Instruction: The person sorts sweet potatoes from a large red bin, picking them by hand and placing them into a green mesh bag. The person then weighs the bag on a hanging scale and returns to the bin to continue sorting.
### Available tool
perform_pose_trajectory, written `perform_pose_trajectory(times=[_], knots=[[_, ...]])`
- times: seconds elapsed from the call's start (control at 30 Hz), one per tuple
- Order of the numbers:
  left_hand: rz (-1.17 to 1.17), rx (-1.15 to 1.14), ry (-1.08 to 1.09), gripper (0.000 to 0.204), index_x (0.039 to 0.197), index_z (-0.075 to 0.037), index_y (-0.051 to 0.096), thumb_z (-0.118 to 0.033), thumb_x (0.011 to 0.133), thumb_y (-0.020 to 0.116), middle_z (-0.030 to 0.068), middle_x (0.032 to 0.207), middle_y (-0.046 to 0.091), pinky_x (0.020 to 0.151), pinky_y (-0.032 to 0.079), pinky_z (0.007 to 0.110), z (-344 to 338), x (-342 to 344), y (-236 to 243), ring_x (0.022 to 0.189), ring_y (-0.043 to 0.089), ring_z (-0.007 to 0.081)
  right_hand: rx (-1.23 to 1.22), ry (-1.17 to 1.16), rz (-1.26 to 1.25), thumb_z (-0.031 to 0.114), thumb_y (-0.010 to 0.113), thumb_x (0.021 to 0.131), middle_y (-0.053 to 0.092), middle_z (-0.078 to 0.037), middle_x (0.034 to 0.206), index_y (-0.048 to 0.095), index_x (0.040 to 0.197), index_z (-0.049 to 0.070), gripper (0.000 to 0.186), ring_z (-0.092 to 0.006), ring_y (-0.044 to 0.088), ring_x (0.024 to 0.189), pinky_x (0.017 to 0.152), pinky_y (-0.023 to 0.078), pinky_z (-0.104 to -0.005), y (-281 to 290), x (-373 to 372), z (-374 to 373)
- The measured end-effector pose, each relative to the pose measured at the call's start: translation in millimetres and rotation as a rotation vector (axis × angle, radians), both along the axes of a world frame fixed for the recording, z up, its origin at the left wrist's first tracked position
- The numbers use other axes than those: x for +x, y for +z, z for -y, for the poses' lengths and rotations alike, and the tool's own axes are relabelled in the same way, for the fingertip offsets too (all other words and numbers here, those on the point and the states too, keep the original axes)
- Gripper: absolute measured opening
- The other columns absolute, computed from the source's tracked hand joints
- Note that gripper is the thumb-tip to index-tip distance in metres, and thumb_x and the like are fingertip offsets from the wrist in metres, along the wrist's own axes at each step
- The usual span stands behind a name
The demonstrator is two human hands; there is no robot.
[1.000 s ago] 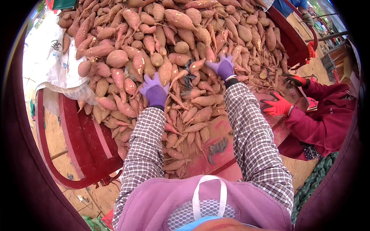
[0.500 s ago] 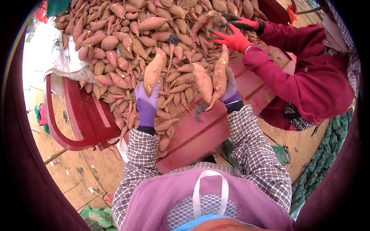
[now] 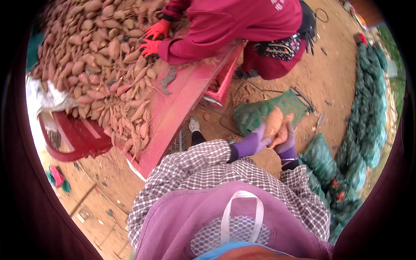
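My left hand (image 3: 250, 143), in a purple glove, is closed around a large sweet potato (image 3: 273, 123). Close beside it my right hand (image 3: 287, 144), gloved alike, grips sweet potatoes (image 3: 283, 133); how many is unclear because they overlap. Both hands are off the truck bed, in front of the mouth side of a green mesh bag (image 3: 255, 113) that lies on the ground. A wide heap of sweet potatoes (image 3: 102, 65) covers the red metal bed (image 3: 169, 108) to the left.
Another person in a maroon top (image 3: 216, 30) leans over the heap with red-gloved hands (image 3: 152, 43). Filled green mesh bags (image 3: 318, 156) stand at the right, beside a long row of green bags (image 3: 366, 112). A red crate (image 3: 223, 82) sits under the bed's edge.
I have turned right, away from the heap. My two hands have moved with the sweet potatoes from above the bed to near the green mesh bag, and they are closer together.
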State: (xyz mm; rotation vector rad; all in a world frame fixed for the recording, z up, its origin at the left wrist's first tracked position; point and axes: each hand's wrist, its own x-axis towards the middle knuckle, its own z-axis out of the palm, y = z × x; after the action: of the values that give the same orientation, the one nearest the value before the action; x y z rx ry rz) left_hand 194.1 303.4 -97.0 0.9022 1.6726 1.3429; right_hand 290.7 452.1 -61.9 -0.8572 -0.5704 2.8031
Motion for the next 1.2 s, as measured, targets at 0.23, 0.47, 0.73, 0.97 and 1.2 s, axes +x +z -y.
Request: perform_pose_trajectory(times=[0.23, 0.47, 0.73, 0.97, 1.2], knots=[[-0.085, -0.02, -0.193, 0.044, 0.122, 0.001, 0.059, -0.032, 0.093, 0.062, 0.0232, 0.106, 0.067, 0.081, 0.051, 0.041, -20, -23, 20, 0.099, 0.066, 0.03, 1.106, 0.104, 0.911, 0.05, 0.06, 0.093, 0.062, -0.009, 0.119, 0.052, 0.133, 0.003, 0.062, -0.0217, 0.06, 0.098, 0.08, 0.048, -0.0331, -73, 45, -117], [-0.236, 0.094, 1.144, 0.029, 0.114, 0.001, 0.064, -0.016, 0.092, 0.061, 0.0181, 0.1, 0.069, 0.079, 0.052, 0.035, 178, -210, -11, 0.089, 0.067, 0.0246, 1.01, 0.836, 0.209, 0.024, 0.057, 0.099, 0.066, -0.006, 0.108, 0.06, 0.122, 0.0, 0.034, -0.01, 0.06, 0.091, 0.076, 0.049, -0.0247, -4, -189, 49], [-0.659, -0.194, 1.698, 0.036, 0.119, 0.002, 0.058, -0.017, 0.089, 0.063, 0.0227, 0.108, 0.061, 0.084, 0.05, 0.04, 404, -482, -1, 0.097, 0.061, 0.0326, 1.521, 0.891, -0.539, 0.024, 0.064, 0.09, 0.066, -0.018, 0.105, 0.059, 0.119, -0.002, 0.039, -0.027, 0.064, 0.097, 0.085, 0.05, -0.0377, 6, -477, 317], [-1.031, -0.857, 1.19, 0.064, 0.13, -0.007, 0.054, -0.037, 0.078, 0.074, 0.0198, 0.127, 0.054, 0.099, 0.045, 0.045, 401, -647, 21, 0.117, 0.052, 0.0387, 2.272, 0.655, 0.022, 0.046, 0.074, 0.074, 0.062, -0.017, 0.115, 0.059, 0.113, 0.003, 0.06, -0.0302, 0.06, 0.109, 0.087, 0.043, -0.0561, -19, -609, 392], [-0.901, -0.714, 1.234, 0.075, 0.131, -0.005, 0.054, -0.042, 0.072, 0.08, 0.0221, 0.126, 0.057, 0.098, 0.046, 0.044, 469, -665, 19, 0.115, 0.055, 0.0397, 2.039, 0.402, -0.818, 0.034, 0.069, 0.078, 0.062, -0.014, 0.102, 0.06, 0.113, 0.005, 0.047, -0.0313, 0.057, 0.104, 0.1, 0.035, -0.0487, 12, -602, 470]])
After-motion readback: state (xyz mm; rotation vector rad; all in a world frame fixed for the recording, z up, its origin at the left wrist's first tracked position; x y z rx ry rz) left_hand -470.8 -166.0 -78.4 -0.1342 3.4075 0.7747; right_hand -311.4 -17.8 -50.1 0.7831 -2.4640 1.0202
